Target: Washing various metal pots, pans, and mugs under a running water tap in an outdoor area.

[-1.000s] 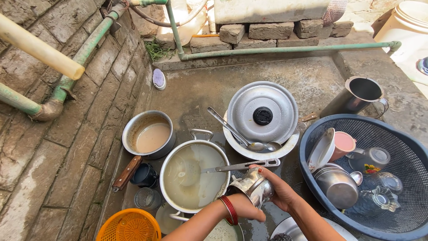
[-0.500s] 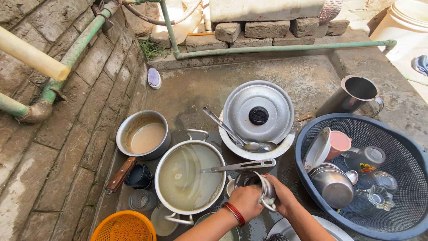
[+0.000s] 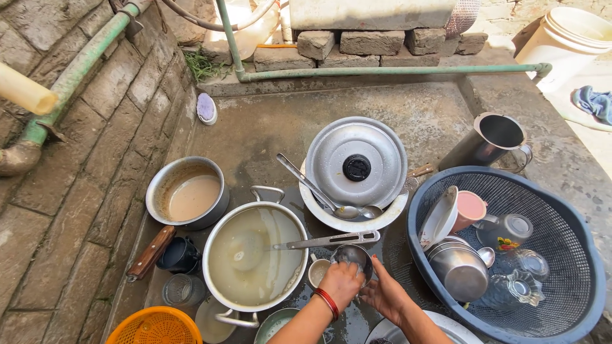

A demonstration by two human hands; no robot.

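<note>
Head view: the left hand (image 3: 341, 282) and the right hand (image 3: 386, 294) both close around a small steel cup (image 3: 352, 256) near the front edge of the concrete wash floor (image 3: 268, 134), fingers wrapped on its wall and rim. The cup tilts, its mouth turned up and away from the person, its axis running roughly front to back. It sits just right of the large water-filled pot (image 3: 255, 258), under the ladle handle (image 3: 331, 240), and left of the blue basket (image 3: 574, 255).
</note>
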